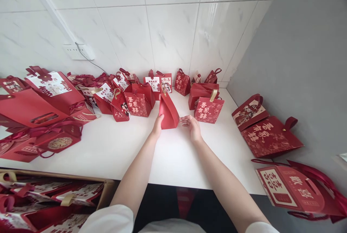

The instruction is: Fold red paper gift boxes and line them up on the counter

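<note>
At the bottom edge, white sleeves (114, 220) and two bare forearms are seen reaching forward over a white table (173, 157). To the lower left, an open cardboard carton (106, 186) packed with red gift bags is set below the table's edge. To the lower right, a flat red bag with gold lettering (291, 189) is laid at the table's corner.

Further in, near the middle of the table, a plain red gift box (168, 112) is held tilted between the hands. The left hand (157, 126) is closed on the box's lower left edge, with its fingers pressed together. The right hand (193, 126) is placed at the lower right corner with its fingers curled; whether the corner is pinched cannot be told.

Just right of the box, a printed red box with a gold handle (208, 110) is stood upright. Two folded red bags (267, 132) are laid flat by the grey wall on the right, and large red bags (40, 106) are piled on the left.

Behind them, a row of small red gift bags (151, 83) is lined up along the white tiled wall (168, 30), where a white socket (78, 51) is mounted.
</note>
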`<state>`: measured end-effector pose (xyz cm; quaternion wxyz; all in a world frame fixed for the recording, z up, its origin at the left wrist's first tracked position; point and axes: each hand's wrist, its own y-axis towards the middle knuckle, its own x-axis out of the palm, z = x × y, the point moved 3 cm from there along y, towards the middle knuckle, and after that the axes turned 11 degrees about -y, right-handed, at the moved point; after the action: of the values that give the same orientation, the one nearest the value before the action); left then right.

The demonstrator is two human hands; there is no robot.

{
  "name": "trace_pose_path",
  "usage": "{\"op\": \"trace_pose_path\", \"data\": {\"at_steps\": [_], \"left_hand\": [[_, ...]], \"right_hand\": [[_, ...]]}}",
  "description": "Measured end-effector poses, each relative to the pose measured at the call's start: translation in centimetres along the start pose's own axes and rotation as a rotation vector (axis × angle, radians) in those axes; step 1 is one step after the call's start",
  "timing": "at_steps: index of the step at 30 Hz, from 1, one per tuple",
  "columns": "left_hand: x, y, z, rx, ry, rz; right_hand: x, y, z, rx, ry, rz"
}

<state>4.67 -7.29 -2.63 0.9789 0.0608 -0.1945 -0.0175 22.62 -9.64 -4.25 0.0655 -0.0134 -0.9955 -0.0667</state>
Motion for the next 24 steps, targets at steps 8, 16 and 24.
{"op": "trace_pose_path", "data": {"at_steps": [8, 16, 24], "left_hand": [[0.7, -1.0, 2.2, -0.15, -0.335, -0.098], [-0.7, -0.1, 1.5, -0.097, -0.328, -0.018], [-6.0, 1.9, 0.0, 0.11, 0.029, 0.434]], "right_hand": [[-0.6, 0.4, 0.5, 0.061, -0.032, 0.095], [0.3, 0.0, 0.2, 0.048, 0.009, -0.029], [0.1, -0.1, 0.3, 0.032, -0.047, -0.047]]}}
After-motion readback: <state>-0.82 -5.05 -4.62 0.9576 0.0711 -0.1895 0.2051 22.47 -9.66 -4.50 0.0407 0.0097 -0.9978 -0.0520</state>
